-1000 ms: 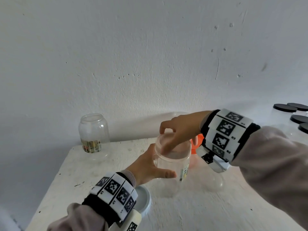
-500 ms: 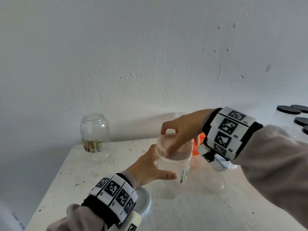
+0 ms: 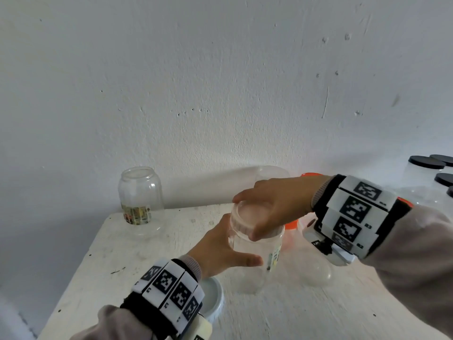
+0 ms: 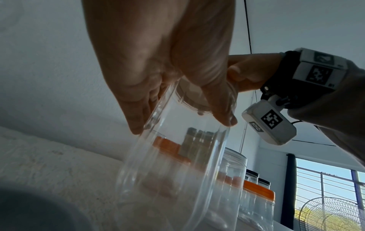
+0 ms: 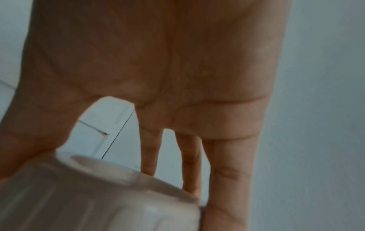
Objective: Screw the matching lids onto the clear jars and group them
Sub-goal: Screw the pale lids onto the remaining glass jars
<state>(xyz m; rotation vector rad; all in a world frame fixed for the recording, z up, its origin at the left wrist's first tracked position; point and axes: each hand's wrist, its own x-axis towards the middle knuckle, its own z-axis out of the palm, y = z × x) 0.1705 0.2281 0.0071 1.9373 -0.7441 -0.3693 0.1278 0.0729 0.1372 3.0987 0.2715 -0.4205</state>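
1 jar: clear jar is standing on the table, mid-front.
Lid: translucent lid is sitting on its mouth.
Handling: probably light, stiff, smooth-walled; best held round the body, lid by its ribbed rim.
Left grip: left hand is wrapping the jar's body.
Right grip: right hand is clasping the lid's rim.
Nearby: 1 open glass jar is standing at the back-left corner.

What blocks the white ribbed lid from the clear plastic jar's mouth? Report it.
Nothing visible. The white ribbed lid already sits on the clear plastic jar; right hand grips the lid, left hand grips the jar.
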